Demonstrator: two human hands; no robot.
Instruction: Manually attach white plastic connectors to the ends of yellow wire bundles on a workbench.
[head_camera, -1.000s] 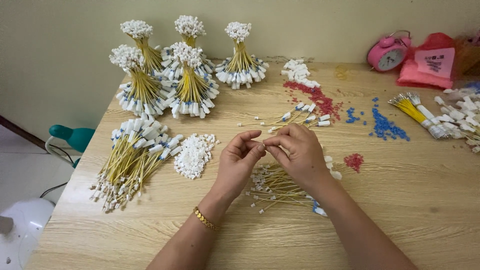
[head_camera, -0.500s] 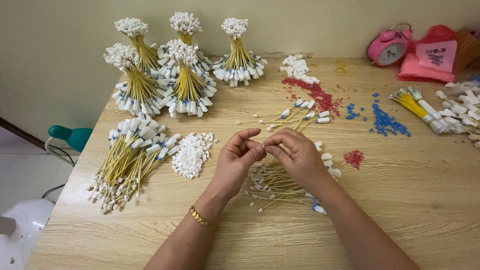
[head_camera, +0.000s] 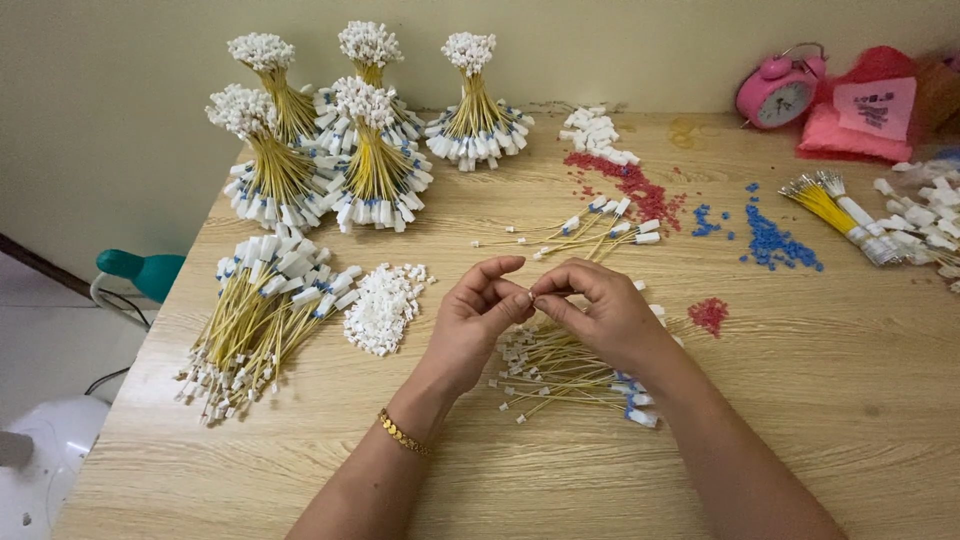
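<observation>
Two hands meet fingertip to fingertip over a heap of yellow wires on a wooden tabletop (head_camera: 800, 400).

The left hand (head_camera: 475, 325) and the right hand (head_camera: 600, 315) pinch together at something too small to make out, their fingers (head_camera: 515, 295) curled and touching just above the loose yellow wires (head_camera: 560, 370), which lie on the tabletop beneath the right palm. A gold bracelet (head_camera: 403, 434) sits on the left wrist. Left of the hands lie a pile of white plugs (head_camera: 382, 308) and a flat bundle of finished wires (head_camera: 262, 318); upright tied bundles (head_camera: 370, 160) stand at the back. Red beads (head_camera: 630, 185) and blue beads (head_camera: 772, 243) are scattered farther off, near a pink alarm clock (head_camera: 780, 92).
</observation>
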